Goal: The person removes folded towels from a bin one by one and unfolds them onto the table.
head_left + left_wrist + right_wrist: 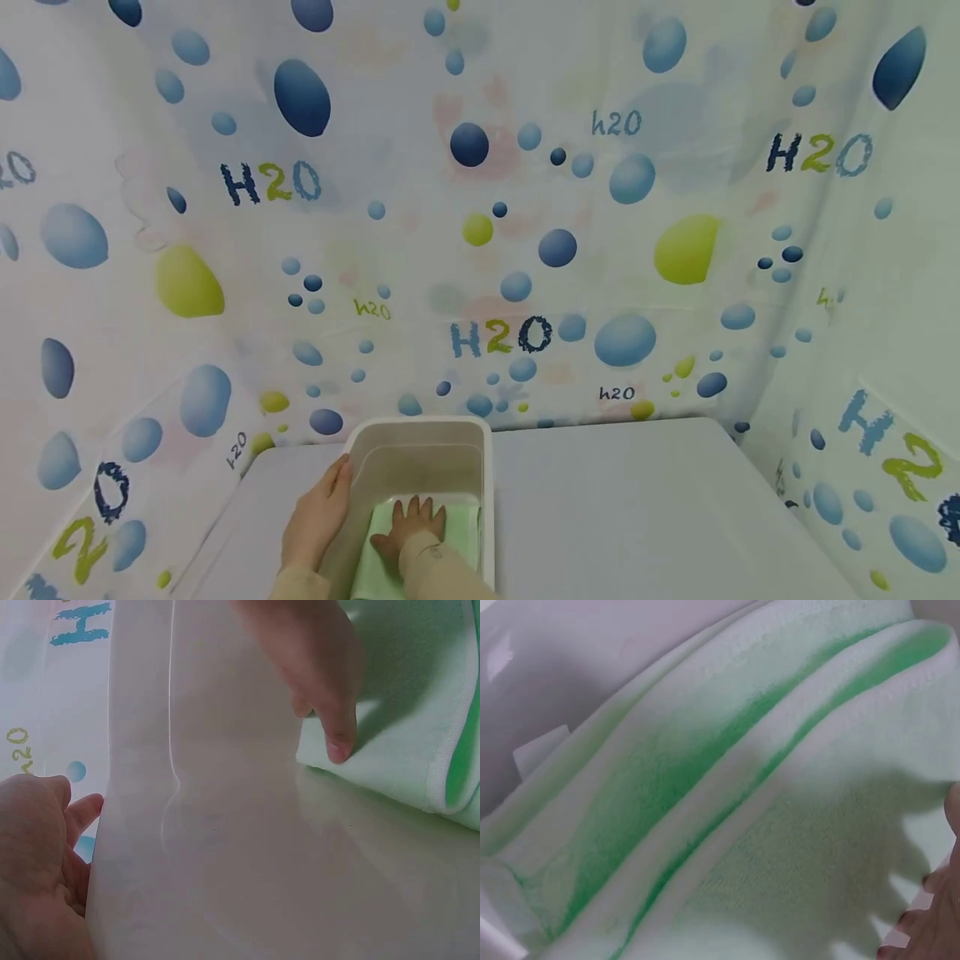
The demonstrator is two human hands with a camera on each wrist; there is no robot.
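A folded light green towel (461,533) lies on the bottom of a beige plastic bin (487,492). My right hand (411,529) reaches into the bin, fingers spread and resting on top of the towel. Several fingertips of the right hand (937,911) show at the edge of the right wrist view, beside the layered, white-stitched folds of the towel (705,795). Against the outer left side of the bin, near its rim, rests my left hand (318,512), its fingers fairly straight. The left wrist view shows that left hand (37,862) beside the bin's wall (142,750).
The bin stands on a white table (615,500), toward its left part. Behind and at both sides hangs a white curtain (405,267) printed with blue and green drops and "H2O" lettering. A small white tag (541,750) sticks out from the towel.
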